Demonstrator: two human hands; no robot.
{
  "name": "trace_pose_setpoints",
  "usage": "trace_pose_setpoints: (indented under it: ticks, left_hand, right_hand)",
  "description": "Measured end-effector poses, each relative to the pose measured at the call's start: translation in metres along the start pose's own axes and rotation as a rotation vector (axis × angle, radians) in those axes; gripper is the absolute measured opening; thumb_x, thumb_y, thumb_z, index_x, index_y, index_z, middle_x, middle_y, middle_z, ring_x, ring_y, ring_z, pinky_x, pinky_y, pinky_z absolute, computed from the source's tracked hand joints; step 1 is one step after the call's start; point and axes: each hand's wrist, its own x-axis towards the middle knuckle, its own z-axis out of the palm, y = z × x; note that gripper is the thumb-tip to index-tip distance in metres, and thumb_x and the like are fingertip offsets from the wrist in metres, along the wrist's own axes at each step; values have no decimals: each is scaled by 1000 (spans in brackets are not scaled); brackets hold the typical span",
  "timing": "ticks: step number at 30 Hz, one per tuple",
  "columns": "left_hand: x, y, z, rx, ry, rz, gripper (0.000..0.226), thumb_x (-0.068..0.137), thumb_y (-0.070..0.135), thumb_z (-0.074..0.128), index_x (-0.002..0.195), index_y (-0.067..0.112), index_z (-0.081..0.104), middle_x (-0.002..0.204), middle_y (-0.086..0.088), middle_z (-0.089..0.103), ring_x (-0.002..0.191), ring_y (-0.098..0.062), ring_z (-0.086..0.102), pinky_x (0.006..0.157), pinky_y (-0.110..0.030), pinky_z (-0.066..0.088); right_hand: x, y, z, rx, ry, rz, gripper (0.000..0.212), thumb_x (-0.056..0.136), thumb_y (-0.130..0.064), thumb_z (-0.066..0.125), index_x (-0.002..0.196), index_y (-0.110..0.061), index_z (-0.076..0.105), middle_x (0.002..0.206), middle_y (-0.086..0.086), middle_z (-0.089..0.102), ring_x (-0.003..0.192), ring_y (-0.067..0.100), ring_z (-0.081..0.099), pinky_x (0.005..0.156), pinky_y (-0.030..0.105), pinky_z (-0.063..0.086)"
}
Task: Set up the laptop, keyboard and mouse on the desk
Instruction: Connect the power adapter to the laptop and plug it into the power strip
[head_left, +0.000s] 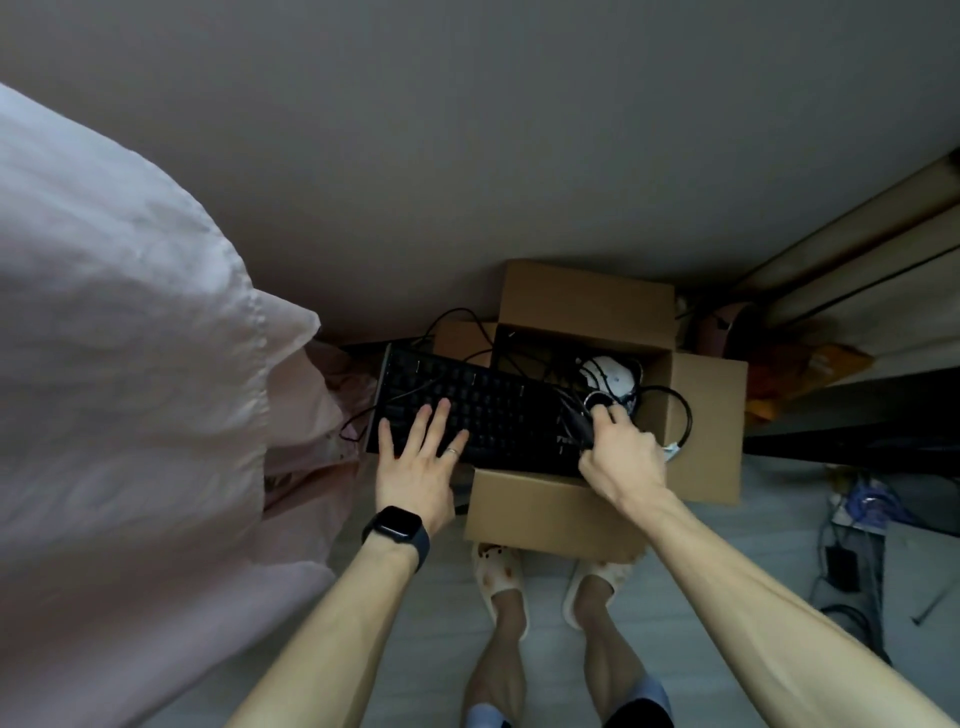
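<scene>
Pale bedding (130, 332) at far left. Left hand (418, 467), open and fingers spread, flat on black keyboard (478, 405) lying across open cardboard box (587, 306). Right hand (621, 452) closed on keyboard's right end among black cables (675, 410). White mouse (613, 374) inside box.

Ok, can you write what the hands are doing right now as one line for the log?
stage: unpacking | left hand: flat on keyboard | right hand: gripping black cables at keyboard's end | keyboard: across open box | desk: not reached

Home bedrm: bedding (130, 312), slippers (498, 571).
</scene>
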Motion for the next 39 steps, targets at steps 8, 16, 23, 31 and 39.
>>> trace_pose_setpoints:
  ticks: [8, 16, 23, 31, 39]
  left_hand:
    - [-14, 15, -50, -114, -69, -18, 65, 93, 38, 47, 153, 28, 24, 164, -10, -1, 150, -29, -3, 117, -57, 8]
    - [-65, 62, -179, -471, 215, 259, 76, 88, 43, 55, 154, 29, 20, 161, -10, 18, 147, -28, 18, 118, -44, 24]
    - [-145, 127, -305, -558, 280, 751, 113, 67, 62, 72, 154, 42, 2, 163, -4, 9, 149, -24, 11, 121, -39, 19]
    - [-226, 232, -345, -196, 523, 1216, 145, 44, 81, 75, 153, 37, -10, 162, -4, -22, 148, -37, -16, 114, -60, -6]
    - [-310, 322, -315, -214, 372, 1348, 137, 45, 77, 78, 149, 35, -1, 155, -14, 20, 143, -30, 25, 118, -44, 27]
  right_hand:
    - [-55, 70, -84, 422, 91, 201, 13, 91, -17, 50, 103, -21, 52, 88, 11, 58, 80, 33, 53, 73, 36, 45]
    - [-185, 88, -162, 718, 231, 180, 20, 90, -17, 53, 102, -31, 61, 100, -5, 70, 91, 18, 64, 81, 34, 52]
    - [-314, 108, -228, 841, 405, 197, 37, 87, -15, 50, 75, -50, 55, 102, -10, 73, 74, 17, 66, 70, 36, 57]
    - [-447, 156, -255, 894, 489, 170, 28, 77, -10, 50, 74, -38, 56, 104, -20, 73, 96, 4, 66, 84, 41, 58]
    - [-545, 231, -217, 1211, 589, 160, 15, 78, 10, 45, 80, -3, 50, 113, -4, 74, 110, 10, 67, 71, 43, 63]
